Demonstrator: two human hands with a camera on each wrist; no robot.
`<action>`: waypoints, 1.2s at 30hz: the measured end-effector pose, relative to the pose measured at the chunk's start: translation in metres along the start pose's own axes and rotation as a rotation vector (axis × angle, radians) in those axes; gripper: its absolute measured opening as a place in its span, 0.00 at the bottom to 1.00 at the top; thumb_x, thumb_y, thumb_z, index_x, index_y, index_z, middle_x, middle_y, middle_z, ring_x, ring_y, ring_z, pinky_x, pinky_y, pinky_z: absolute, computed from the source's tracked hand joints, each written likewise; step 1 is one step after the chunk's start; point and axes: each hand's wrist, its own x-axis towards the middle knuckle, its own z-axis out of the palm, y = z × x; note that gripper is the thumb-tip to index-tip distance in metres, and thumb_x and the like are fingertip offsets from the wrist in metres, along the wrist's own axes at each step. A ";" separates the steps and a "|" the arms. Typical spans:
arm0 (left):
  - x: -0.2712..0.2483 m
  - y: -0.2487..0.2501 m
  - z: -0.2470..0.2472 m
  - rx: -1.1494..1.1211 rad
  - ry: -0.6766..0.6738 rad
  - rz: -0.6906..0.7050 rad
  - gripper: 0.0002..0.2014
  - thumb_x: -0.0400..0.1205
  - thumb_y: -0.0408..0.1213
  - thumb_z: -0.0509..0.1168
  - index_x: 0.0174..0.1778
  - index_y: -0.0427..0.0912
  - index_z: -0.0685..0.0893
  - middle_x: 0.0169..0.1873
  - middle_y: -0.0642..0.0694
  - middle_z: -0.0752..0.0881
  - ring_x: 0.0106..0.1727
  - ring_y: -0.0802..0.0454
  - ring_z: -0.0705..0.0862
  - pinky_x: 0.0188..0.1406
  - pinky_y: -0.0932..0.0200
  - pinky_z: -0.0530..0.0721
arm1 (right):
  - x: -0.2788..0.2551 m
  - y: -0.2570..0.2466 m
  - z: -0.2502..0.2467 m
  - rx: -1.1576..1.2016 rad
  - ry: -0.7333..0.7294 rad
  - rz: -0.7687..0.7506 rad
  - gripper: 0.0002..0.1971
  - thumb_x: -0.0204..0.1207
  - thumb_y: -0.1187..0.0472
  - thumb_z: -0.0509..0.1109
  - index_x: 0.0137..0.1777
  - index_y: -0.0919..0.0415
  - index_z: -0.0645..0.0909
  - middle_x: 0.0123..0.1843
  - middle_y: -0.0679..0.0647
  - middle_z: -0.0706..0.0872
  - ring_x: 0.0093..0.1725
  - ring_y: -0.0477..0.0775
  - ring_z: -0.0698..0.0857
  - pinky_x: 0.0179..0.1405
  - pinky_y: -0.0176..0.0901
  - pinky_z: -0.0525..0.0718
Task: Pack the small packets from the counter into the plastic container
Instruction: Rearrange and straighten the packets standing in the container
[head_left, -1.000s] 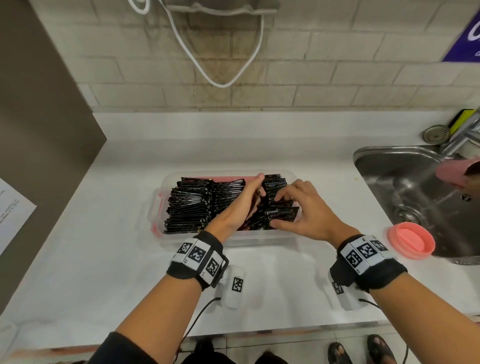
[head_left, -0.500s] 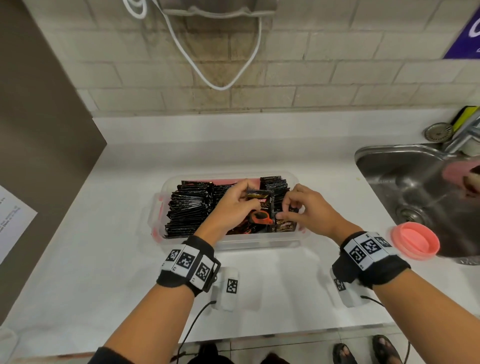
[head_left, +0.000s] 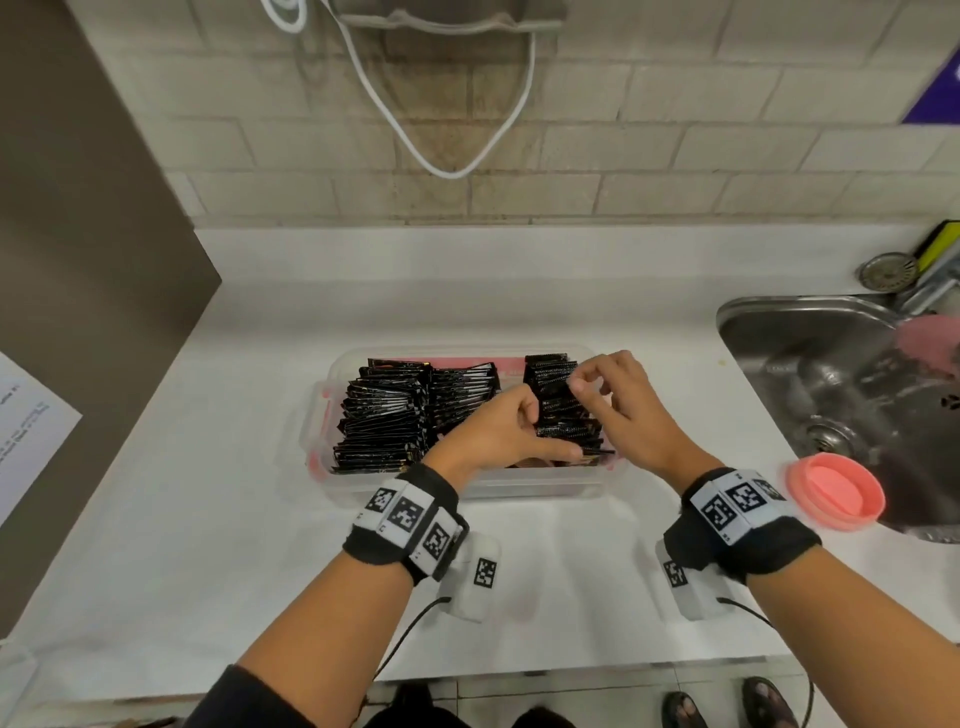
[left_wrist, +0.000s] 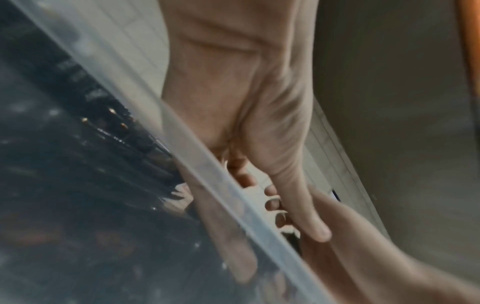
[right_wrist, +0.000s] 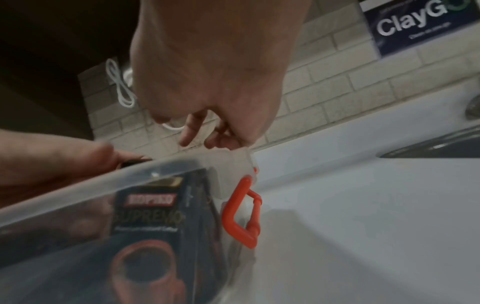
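Note:
A clear plastic container (head_left: 519, 488) with red latches sits mid-counter, filled with rows of black packets (head_left: 395, 415). My left hand (head_left: 509, 431) grips the near left side of the right-hand stack (head_left: 561, 410), with its thumb along the front. My right hand (head_left: 623, 405) is at the stack's far right, fingers curled over the packet tops; whether it pinches one is unclear. The left wrist view shows the left hand (left_wrist: 259, 102) above the container rim (left_wrist: 207, 164). In the right wrist view, the right hand (right_wrist: 207, 72) hangs over a labelled packet (right_wrist: 150, 216) and a latch (right_wrist: 241, 214).
A steel sink (head_left: 779, 332) lies to the right, with a pink lid (head_left: 836, 491) on its near edge and a strainer (head_left: 888, 270) behind it. A paper sheet (head_left: 26, 431) hangs on the brown panel at left. A white cable (head_left: 452, 171) loops on the brick wall.
The loose packets at the container's right end have been gathered into an upright stack. My right hand has moved back to the stack's far end, and my left hand now grips the near side.

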 end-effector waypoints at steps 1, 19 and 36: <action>-0.001 0.000 -0.004 -0.072 -0.028 -0.026 0.27 0.66 0.51 0.84 0.42 0.46 0.71 0.32 0.51 0.80 0.28 0.60 0.85 0.29 0.65 0.79 | -0.002 -0.002 0.002 -0.046 -0.007 -0.014 0.15 0.85 0.43 0.60 0.60 0.51 0.80 0.56 0.49 0.74 0.59 0.49 0.71 0.61 0.37 0.71; -0.002 0.040 0.003 -0.478 -0.068 -0.382 0.45 0.81 0.74 0.43 0.84 0.43 0.65 0.43 0.35 0.89 0.34 0.54 0.85 0.43 0.59 0.86 | 0.003 -0.011 0.027 -0.556 -0.357 -0.015 0.32 0.86 0.44 0.36 0.88 0.53 0.41 0.89 0.50 0.42 0.87 0.45 0.36 0.86 0.52 0.36; 0.045 0.032 -0.013 1.234 -0.346 -0.040 0.26 0.74 0.63 0.72 0.56 0.44 0.84 0.54 0.48 0.84 0.60 0.47 0.77 0.75 0.45 0.65 | 0.002 -0.010 0.031 -0.655 -0.341 0.007 0.31 0.88 0.50 0.41 0.88 0.56 0.38 0.89 0.54 0.38 0.87 0.50 0.35 0.85 0.50 0.33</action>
